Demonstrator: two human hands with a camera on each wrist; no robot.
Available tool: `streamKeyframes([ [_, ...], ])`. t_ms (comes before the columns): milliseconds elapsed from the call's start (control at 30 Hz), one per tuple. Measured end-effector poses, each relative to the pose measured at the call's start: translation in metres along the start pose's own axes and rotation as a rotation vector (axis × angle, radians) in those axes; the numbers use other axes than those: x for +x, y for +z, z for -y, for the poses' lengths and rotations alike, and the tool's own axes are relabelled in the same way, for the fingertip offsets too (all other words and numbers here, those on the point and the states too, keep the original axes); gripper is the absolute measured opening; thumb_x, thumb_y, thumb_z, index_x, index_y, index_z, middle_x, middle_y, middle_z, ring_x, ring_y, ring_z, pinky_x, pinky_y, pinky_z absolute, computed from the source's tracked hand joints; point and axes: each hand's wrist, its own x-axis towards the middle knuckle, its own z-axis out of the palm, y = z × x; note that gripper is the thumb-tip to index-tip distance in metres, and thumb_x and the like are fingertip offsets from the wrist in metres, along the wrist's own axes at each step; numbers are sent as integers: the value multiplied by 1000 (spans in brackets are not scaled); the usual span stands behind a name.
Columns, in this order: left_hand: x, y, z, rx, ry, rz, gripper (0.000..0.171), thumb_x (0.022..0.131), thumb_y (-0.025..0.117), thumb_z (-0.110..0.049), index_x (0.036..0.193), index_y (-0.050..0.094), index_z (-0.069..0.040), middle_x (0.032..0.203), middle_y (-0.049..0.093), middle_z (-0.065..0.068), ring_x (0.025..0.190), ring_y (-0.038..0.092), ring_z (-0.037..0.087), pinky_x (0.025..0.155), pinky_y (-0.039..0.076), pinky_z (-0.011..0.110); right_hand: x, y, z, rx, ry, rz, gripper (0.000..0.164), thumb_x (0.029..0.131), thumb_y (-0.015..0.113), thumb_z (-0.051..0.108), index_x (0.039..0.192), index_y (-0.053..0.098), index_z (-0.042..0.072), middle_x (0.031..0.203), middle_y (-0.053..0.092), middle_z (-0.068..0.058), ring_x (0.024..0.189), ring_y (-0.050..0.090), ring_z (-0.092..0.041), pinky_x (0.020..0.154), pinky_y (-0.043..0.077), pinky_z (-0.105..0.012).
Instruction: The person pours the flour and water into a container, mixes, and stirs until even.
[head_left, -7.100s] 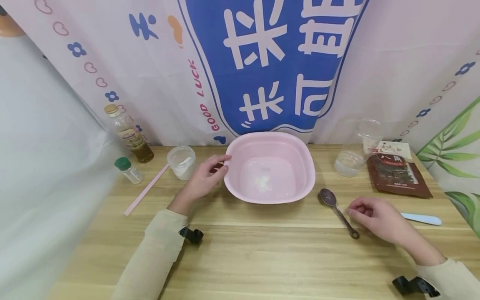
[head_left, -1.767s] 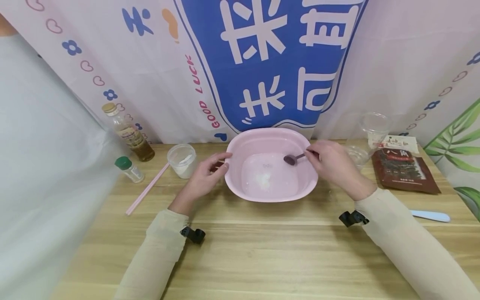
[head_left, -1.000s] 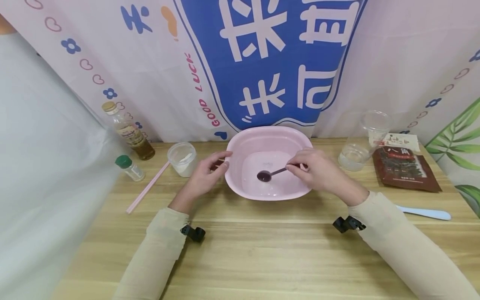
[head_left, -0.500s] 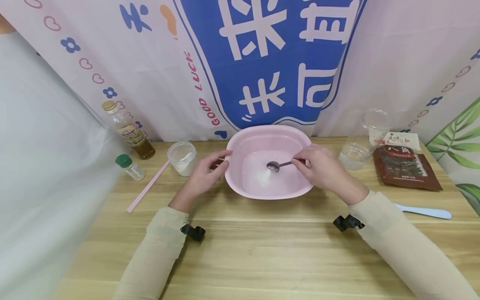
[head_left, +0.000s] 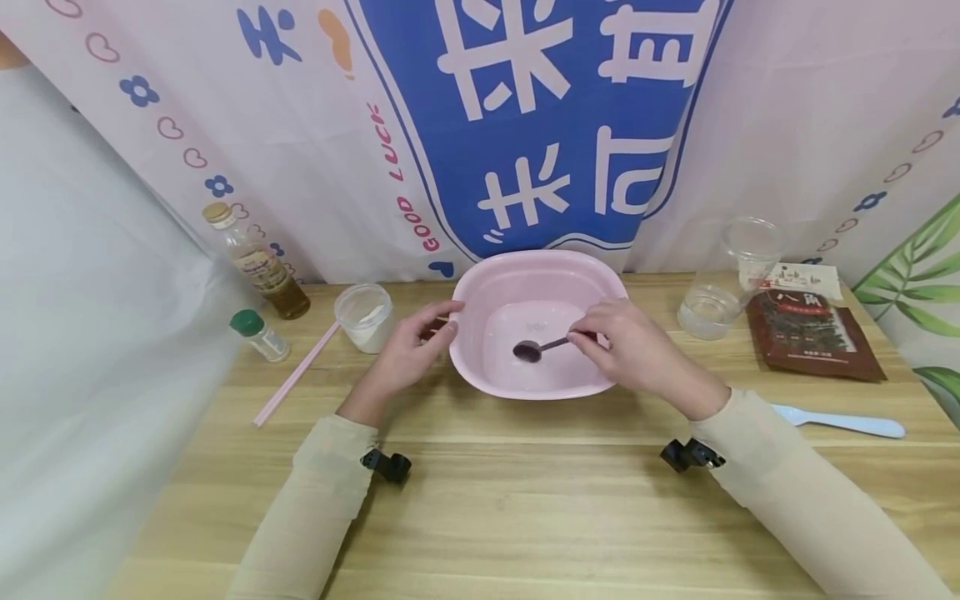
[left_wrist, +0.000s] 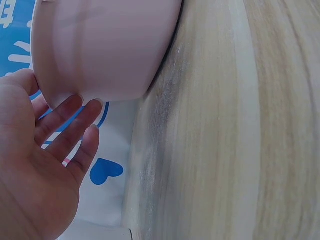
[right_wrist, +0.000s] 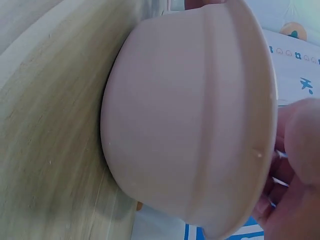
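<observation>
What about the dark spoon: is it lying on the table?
No, the right hand grips the dark spoon at the pink basin.

Pink basin (right_wrist: 155,115) fills the centre, outer wall showing; its rim curves down the right of the frame. Right hand (right_wrist: 301,160) at the right edge, fingers bent, partly hidden behind the rim. Sliver of left hand (right_wrist: 204,3) at top centre, against the basin. Wood-grain table (right_wrist: 45,130) down the left. White cloth (right_wrist: 285,75) with blue print, right and bottom.
</observation>
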Motion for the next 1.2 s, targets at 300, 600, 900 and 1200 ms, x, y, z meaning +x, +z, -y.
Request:
streamKeyframes([
  [300, 0, 0, 1, -4, 2, 3, 41, 110, 59, -16, 150, 62, -4, 148, 65, 21, 123, 69, 40, 99, 58, 54, 1, 0, -8, -132, 125, -57, 10, 98, 75, 8, 98, 82, 1, 85, 77, -11, 84, 66, -30, 77, 55, -45],
  [600, 0, 0, 1, -12, 13, 2, 41, 110, 59, -15, 149, 62, -3, 147, 65, 22, 124, 68, 43, 99, 58, 55, -1, -1, -6, -63, 66, -51, 7, 98, 77, 8, 97, 83, 3, 87, 79, -9, 84, 67, -28, 86, 54, -50],
  [900, 0, 0, 2, -14, 11, 2, 41, 110, 59, -15, 149, 62, -3, 147, 65, 21, 123, 68, 43, 98, 58, 55, -3, -2, -6, 13, 3, 25, 6, 98, 78, 9, 98, 83, 6, 89, 78, -3, 85, 66, -21, 83, 53, -43],
  [1200, -1, 0, 0, -13, 6, 0, 41, 110, 59, -16, 149, 62, -4, 148, 65, 21, 123, 68, 42, 98, 58, 54, 1, 4, -3, 13, 6, -5, 8, 99, 76, 8, 99, 83, 5, 88, 78, -6, 85, 68, -23, 83, 56, -44],
])
